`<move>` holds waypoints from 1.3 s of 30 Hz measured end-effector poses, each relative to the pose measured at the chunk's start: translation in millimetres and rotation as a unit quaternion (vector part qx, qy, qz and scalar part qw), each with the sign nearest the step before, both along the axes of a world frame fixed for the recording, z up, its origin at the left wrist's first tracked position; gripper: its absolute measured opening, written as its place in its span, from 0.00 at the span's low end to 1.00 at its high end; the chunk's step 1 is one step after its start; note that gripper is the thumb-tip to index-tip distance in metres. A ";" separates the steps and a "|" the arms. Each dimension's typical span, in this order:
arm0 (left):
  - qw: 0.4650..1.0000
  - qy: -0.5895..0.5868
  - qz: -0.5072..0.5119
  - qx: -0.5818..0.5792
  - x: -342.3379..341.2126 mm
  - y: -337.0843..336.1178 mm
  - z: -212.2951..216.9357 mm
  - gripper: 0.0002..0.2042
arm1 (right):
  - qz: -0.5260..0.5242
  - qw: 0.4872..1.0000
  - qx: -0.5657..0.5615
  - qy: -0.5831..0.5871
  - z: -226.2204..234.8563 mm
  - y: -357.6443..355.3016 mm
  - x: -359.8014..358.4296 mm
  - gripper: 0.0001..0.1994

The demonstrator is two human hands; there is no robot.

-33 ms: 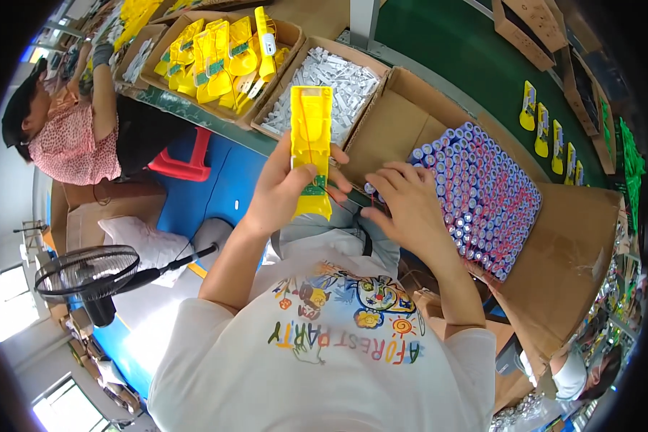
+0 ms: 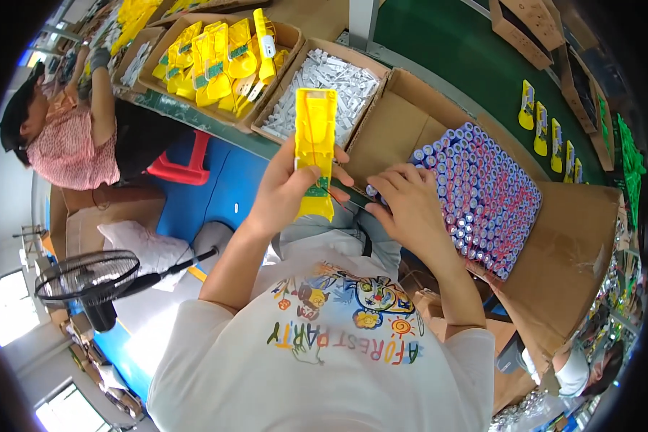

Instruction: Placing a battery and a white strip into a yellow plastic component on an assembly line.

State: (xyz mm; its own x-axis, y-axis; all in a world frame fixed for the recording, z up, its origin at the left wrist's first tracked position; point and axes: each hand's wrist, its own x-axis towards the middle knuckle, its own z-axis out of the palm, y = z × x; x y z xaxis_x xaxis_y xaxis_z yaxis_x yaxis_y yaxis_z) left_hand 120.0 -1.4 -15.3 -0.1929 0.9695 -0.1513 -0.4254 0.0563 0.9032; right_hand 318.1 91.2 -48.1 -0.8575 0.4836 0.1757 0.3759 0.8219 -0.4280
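Left of the battery block (image 2: 482, 198), the left hand (image 2: 282, 193) has its grip wrapped around a yellow casing (image 2: 315, 126) — thumb across it, probably so the circuit board (image 2: 318, 190) lies exposed. The right hand (image 2: 412, 210) curls at the block's left edge — whether holding anything, I cannot tell.

We see casing (image 2: 315, 129): smooth, glossy plastic | cells (image 2: 482, 191): shiny wrap, metallic-looking ends | carton (image 2: 572, 248): matt cardboard | our shirt (image 2: 266, 389): matt cloth | stool (image 2: 181, 173): smooth plastic
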 end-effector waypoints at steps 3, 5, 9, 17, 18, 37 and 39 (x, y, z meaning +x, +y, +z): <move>0.998 0.019 -0.058 -0.011 -14.1 9.8 -22.8 0.21 | -0.023 0.999 -0.048 0.011 -1.4 0.5 -3.7 0.17; 0.993 -0.028 -0.112 -0.014 -19.6 12.6 -27.7 0.22 | -0.030 0.994 -0.102 0.032 1.7 6.6 -4.2 0.17; 0.974 -0.052 -0.222 -0.007 -23.4 26.2 -30.7 0.25 | -0.129 0.940 -0.251 0.193 21.2 28.5 -7.9 0.14; 0.976 -0.017 -0.219 -0.006 -27.3 51.9 -32.2 0.24 | 0.132 0.982 0.108 0.086 52.4 49.5 -53.0 0.18; 0.973 -0.007 -0.232 -0.003 -27.5 52.1 -34.9 0.25 | 0.136 0.981 0.106 0.085 50.3 52.6 -51.7 0.18; 0.990 -0.025 -0.134 -0.047 -43.9 18.3 -34.7 0.26 | 0.235 0.950 -0.153 0.135 12.7 64.0 -79.3 0.19; 0.997 -0.052 -0.046 -0.042 -56.8 17.7 -43.0 0.25 | -0.050 0.797 -0.587 0.137 12.0 96.9 -101.3 0.13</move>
